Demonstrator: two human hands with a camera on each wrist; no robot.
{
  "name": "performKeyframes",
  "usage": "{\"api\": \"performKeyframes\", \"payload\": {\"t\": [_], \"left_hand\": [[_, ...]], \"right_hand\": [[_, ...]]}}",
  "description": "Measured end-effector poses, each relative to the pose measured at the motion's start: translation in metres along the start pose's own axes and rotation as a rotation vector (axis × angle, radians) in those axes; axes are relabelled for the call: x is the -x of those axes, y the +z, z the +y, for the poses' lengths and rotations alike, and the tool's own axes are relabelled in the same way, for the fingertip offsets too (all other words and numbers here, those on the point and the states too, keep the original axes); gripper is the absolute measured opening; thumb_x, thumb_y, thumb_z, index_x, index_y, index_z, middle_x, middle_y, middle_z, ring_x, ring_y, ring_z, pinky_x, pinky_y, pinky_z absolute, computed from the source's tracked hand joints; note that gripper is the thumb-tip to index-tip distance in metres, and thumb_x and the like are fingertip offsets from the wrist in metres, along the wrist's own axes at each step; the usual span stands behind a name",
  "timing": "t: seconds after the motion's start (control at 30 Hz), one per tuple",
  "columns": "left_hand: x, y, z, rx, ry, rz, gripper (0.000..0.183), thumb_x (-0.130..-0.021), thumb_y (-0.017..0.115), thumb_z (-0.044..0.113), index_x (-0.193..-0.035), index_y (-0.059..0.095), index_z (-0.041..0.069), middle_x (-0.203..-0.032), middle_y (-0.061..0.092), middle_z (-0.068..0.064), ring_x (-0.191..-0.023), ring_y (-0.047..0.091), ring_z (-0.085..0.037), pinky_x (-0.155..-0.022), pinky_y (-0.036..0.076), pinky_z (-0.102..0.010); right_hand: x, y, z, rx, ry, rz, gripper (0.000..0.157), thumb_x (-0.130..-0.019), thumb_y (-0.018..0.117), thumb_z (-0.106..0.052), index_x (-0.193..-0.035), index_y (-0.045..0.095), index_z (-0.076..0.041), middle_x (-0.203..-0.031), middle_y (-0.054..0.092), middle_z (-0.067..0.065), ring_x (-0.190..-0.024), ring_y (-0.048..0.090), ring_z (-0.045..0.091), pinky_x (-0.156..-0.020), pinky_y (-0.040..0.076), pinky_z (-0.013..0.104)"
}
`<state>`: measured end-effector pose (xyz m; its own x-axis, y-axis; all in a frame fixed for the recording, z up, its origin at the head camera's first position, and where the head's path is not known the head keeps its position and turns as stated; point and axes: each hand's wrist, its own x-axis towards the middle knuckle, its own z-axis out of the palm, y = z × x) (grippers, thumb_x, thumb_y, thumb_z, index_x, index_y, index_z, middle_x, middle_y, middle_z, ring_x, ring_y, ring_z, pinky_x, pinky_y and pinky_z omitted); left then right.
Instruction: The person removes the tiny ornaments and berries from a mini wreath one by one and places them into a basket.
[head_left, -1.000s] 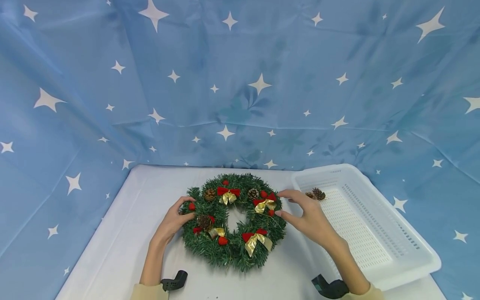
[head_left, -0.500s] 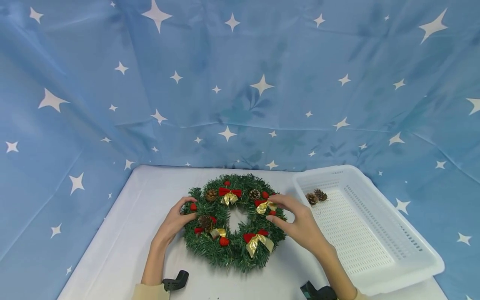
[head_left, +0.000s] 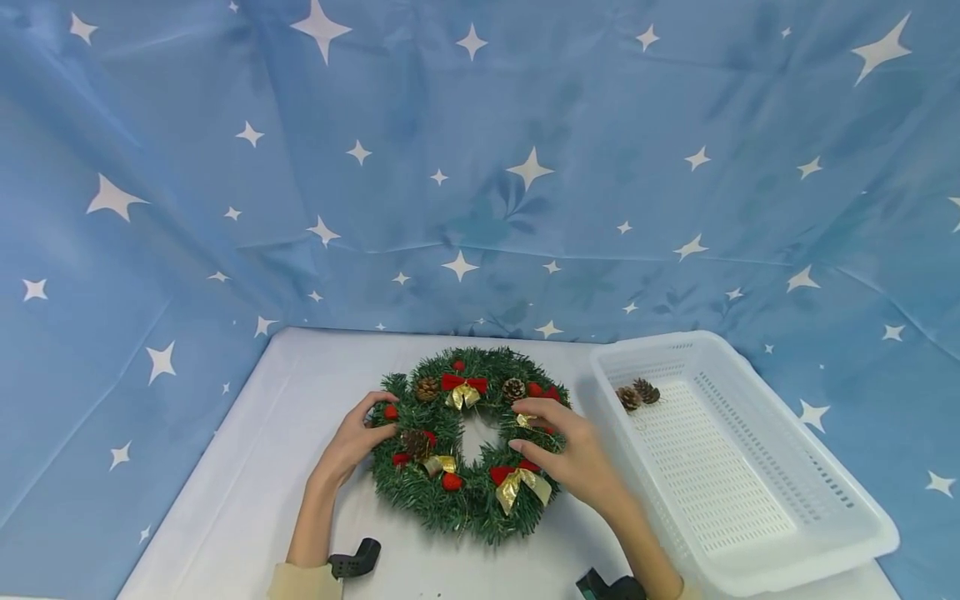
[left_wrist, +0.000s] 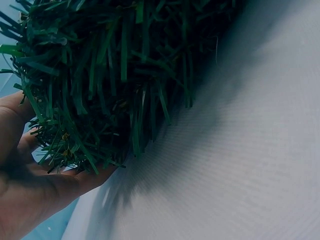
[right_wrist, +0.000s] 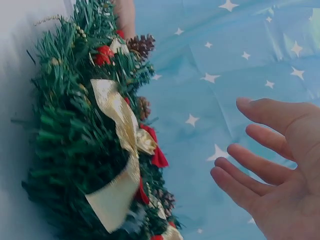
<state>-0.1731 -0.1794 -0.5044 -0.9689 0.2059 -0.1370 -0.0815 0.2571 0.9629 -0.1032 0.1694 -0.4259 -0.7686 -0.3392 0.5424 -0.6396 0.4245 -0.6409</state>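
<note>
A green tinsel wreath (head_left: 431,508) lies on the white table, trimmed with red and gold bows, red berries and pinecones. My left hand (head_left: 352,443) grips its left rim, thumb and fingers curled about the greenery; in the left wrist view the fingers (left_wrist: 90,179) pass beneath the tinsel (left_wrist: 120,65). Over the wreath's right side hovers my right hand (head_left: 577,454), fingers spread and holding nothing. The right wrist view shows that hand (right_wrist: 285,170) apart from the wreath, whose gold-ribboned bow (right_wrist: 125,130) faces it. In the head view it partly covers the right-hand bow.
A white plastic basket (head_left: 810,575) stands at the right of the table, with pinecones (head_left: 637,393) in its far left corner. Behind the table (head_left: 247,467) hangs a blue cloth (head_left: 420,208) with white stars. Each wrist wears a black camera mount (head_left: 356,560).
My right hand has moved left from the wreath's right edge to over its right side. The left hand keeps its grip on the rim, and the wreath stays in place.
</note>
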Motion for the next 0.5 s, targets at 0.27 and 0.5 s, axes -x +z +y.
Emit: {"api": "performKeyframes", "payload": {"t": [0.27, 0.5], "left_hand": [[0.000, 0.000, -0.001, 0.002, 0.003, 0.004, 0.048, -0.099, 0.066, 0.012, -0.144, 0.051, 0.014, -0.169, 0.021, -0.017, -0.146, 0.032, -0.047, -0.080, 0.039, -0.042], [-0.001, 0.000, -0.001, 0.008, -0.001, 0.008, 0.048, -0.099, 0.067, 0.014, -0.144, 0.052, 0.016, -0.169, 0.020, -0.016, -0.140, 0.038, -0.044, -0.078, 0.040, -0.041]], "right_hand": [[-0.003, 0.018, -0.002, -0.075, 0.095, -0.057, 0.046, -0.088, 0.082, -0.010, -0.131, 0.067, -0.014, -0.131, 0.068, 0.008, -0.115, 0.068, 0.023, -0.092, 0.058, 0.044], [-0.008, 0.034, -0.002, -0.113, 0.084, -0.086, 0.043, -0.089, 0.081, -0.012, -0.130, 0.067, -0.014, -0.129, 0.069, 0.009, -0.113, 0.069, 0.022, -0.092, 0.058, 0.045]]}}
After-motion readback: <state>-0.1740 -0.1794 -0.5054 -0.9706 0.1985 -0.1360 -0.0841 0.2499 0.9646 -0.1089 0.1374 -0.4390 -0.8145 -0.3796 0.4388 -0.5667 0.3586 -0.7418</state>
